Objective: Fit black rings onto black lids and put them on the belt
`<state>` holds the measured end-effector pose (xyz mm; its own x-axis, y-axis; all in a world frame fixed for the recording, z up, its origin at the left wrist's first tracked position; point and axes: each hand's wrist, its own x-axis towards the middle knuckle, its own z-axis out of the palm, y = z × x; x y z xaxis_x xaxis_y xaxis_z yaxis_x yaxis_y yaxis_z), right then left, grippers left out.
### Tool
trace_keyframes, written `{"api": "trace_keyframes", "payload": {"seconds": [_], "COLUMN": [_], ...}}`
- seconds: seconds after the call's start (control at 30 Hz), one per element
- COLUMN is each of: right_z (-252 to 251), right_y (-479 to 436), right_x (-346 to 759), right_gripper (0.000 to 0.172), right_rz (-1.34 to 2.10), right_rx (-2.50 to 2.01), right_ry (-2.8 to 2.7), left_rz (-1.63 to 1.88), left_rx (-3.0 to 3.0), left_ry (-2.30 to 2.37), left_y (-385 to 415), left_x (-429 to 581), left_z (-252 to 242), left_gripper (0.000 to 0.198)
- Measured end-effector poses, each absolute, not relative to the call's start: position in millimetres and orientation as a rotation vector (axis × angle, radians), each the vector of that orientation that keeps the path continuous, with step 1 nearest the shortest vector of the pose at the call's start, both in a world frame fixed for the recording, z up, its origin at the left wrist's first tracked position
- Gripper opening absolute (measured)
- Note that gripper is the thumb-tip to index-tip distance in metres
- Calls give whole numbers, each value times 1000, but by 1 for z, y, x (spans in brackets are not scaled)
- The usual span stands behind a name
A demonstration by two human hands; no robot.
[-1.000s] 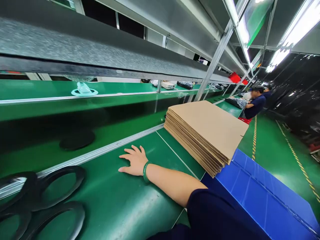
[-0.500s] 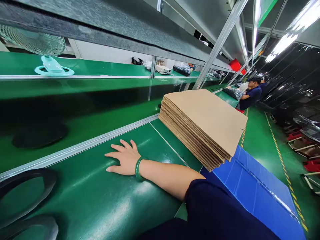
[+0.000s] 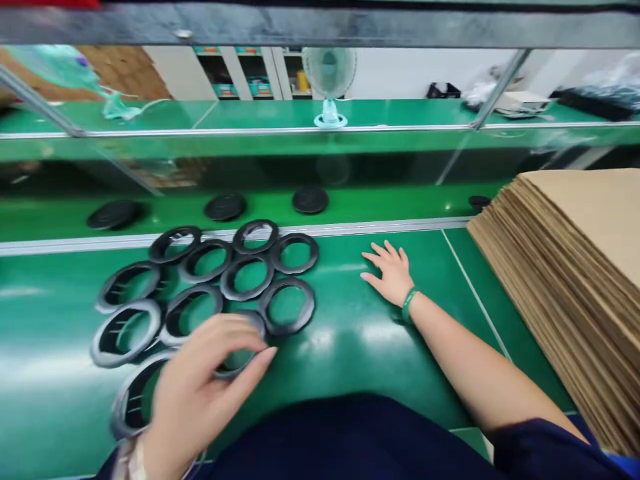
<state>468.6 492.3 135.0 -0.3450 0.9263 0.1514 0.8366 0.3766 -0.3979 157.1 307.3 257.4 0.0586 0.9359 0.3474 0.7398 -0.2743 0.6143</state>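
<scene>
My right hand [image 3: 391, 272] lies flat and open on the green bench top [image 3: 350, 333], fingers spread, a green bangle on its wrist. My left hand [image 3: 200, 387] hovers low at the near edge with fingers spread, blurred by motion, over the nearest of several black plastic rings [image 3: 225, 280]. The rings lie flat in a cluster left of centre. It holds nothing that I can see.
A thick stack of flat brown cardboard sheets [image 3: 575, 267] fills the right side. Beyond an aluminium rail, black round discs [image 3: 310, 199] lie on a green belt. A small fan [image 3: 329, 80] stands on the upper shelf.
The view has swung left, away from the aisle, and now faces the bench. The ring cluster and my left hand have come into sight. My right hand stays flat on the bench.
</scene>
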Motion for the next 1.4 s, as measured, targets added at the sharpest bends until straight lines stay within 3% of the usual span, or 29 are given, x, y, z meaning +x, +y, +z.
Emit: {"api": "trace_keyframes", "payload": {"seconds": [0.07, 0.17, 0.23, 0.37, 0.53, 0.67, 0.9, 0.97, 1.07, 1.13, 1.3, 1.4], "right_z": [132, 130, 129, 129, 134, 138, 140, 141, 141, 144, 174, 198], "right_y": [492, 490, 490, 492, 491, 490, 490, 487, 488, 501, 589, 645], "right_x": [470, 472, 472, 473, 473, 472, 472, 470, 468, 470, 511, 549], "right_gripper": [48, 48, 47, 47, 49, 50, 50, 51, 50, 48, 39, 34], "right_rz": [349, 325, 317, 321, 332, 361, 395, 384, 376, 353, 91, -34], "right_rx": [-1523, -1508, -1503, -1492, -1509, -1523, -1522, -1519, -1516, -1547, -1888, -2182], "right_ry": [-2296, -2302, -2300, -2303, -2322, -2326, -2304, -2300, -2267, -2228, -2022, -1835], "left_rz": [813, 556, 479, 685, 1008, 1030, 982, 959, 929, 917, 885, 881], "left_rx": [2194, 2207, 2176, 1790, 740, 421, 421, 498, 608, 649, 623, 584], "left_ry": [1666, 1756, 1810, 1509, 901, 804, 801, 818, 852, 881, 992, 1017], "left_y": [313, 322, 327, 334, 344, 348, 349, 348, 347, 348, 355, 357], "left_x": [166, 183, 196, 220, 237, 237, 233, 233, 232, 230, 222, 219], "left_z": [237, 203, 190, 191, 187, 170, 167, 168, 168, 166, 162, 159], "left_gripper": [12, 40, 46, 39, 24, 19, 19, 33, 67, 78, 61, 61]}}
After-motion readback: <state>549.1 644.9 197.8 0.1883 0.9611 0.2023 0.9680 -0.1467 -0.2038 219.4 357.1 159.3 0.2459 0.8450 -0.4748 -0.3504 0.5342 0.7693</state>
